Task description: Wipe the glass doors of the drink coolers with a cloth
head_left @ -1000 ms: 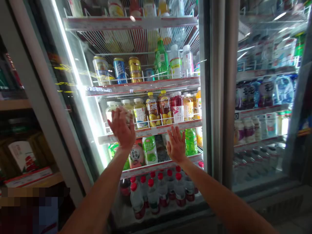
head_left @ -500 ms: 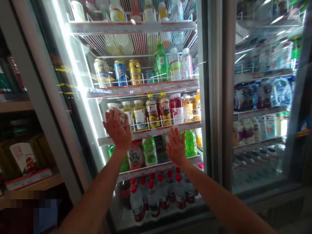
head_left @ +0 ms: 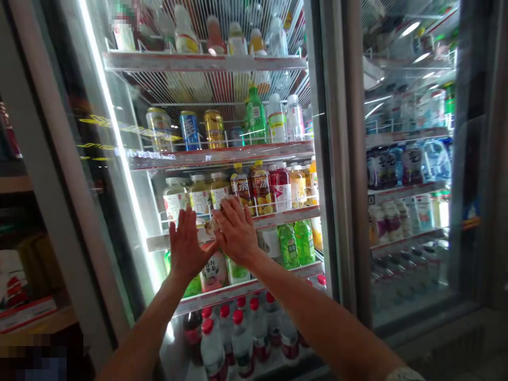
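Both my hands are raised in front of the lit drinks fridge (head_left: 325, 159). My left hand (head_left: 186, 248) is flat, fingers stretched upward and together, with nothing in it, level with the shelf rail (head_left: 286, 216) under the row of tea and juice bottles (head_left: 254, 185). My right hand (head_left: 237, 230) is right beside it, almost touching, with its fingers over a pale crumpled wad (head_left: 210, 227) that shows at the thumb. Whether the hands press on glass I cannot tell.
Cans (head_left: 190, 129) and green bottles (head_left: 254, 114) fill the shelf above. Red-capped water bottles (head_left: 238, 333) stand at the bottom. A glass door panel (head_left: 91, 174) angles away on the left. A second fridge (head_left: 408, 169) with a shut door is on the right. Wooden shelves (head_left: 24, 312) sit far left.
The wad that was in my left hand is now under my right. My right hand moved left and up to meet the left, which opened flat and dropped slightly. The view shifted down.
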The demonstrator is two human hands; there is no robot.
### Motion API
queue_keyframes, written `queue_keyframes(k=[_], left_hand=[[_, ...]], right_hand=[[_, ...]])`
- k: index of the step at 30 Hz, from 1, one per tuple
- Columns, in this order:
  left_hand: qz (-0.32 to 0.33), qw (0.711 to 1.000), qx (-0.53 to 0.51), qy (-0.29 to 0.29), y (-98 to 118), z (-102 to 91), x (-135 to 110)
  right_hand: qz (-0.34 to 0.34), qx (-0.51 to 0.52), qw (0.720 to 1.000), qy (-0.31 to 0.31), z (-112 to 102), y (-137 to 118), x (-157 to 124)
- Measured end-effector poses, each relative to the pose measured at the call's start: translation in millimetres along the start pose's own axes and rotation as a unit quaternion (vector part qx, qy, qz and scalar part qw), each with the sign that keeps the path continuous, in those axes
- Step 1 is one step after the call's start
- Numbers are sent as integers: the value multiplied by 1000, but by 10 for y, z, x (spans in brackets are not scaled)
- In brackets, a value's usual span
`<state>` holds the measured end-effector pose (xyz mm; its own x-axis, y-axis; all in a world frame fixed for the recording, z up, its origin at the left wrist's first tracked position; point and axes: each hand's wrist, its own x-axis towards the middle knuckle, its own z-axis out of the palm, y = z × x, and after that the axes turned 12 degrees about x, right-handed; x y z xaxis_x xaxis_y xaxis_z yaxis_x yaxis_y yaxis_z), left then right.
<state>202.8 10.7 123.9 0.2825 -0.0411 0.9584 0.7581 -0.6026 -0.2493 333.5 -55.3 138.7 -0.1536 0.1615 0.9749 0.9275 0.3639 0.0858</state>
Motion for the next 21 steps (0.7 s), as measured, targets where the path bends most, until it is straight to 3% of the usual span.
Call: queue_keyframes(k=[3, 6, 8, 10, 12, 15, 19, 21], left_hand=[[18, 999, 32, 15, -135, -19, -96], [14, 998, 61, 25, -102, -2, -107], [11, 997, 68, 25, -58, 17, -100], [4, 997, 66, 29, -23, 36, -95], [-10, 998, 61, 33, 4, 52, -96], [-31, 998, 54, 32, 37, 61, -100], [-38, 998, 42, 30, 49, 54, -105], [-40, 998, 40, 28, 44, 50, -110]], right_hand=[[-68, -36, 997, -21, 53, 34, -8], [-122, -60, 990, -31, -255, 446, -135], [-43, -85, 994, 54, -603, 894, -274], [78, -111, 976, 171, -911, 1310, -386], [131, -109, 954, 246, -1039, 1511, -428], [101, -97, 959, 248, -809, 1250, -386], [-4, -66, 994, 89, -275, 497, -333], [-47, -48, 997, 45, -214, 367, -374]])
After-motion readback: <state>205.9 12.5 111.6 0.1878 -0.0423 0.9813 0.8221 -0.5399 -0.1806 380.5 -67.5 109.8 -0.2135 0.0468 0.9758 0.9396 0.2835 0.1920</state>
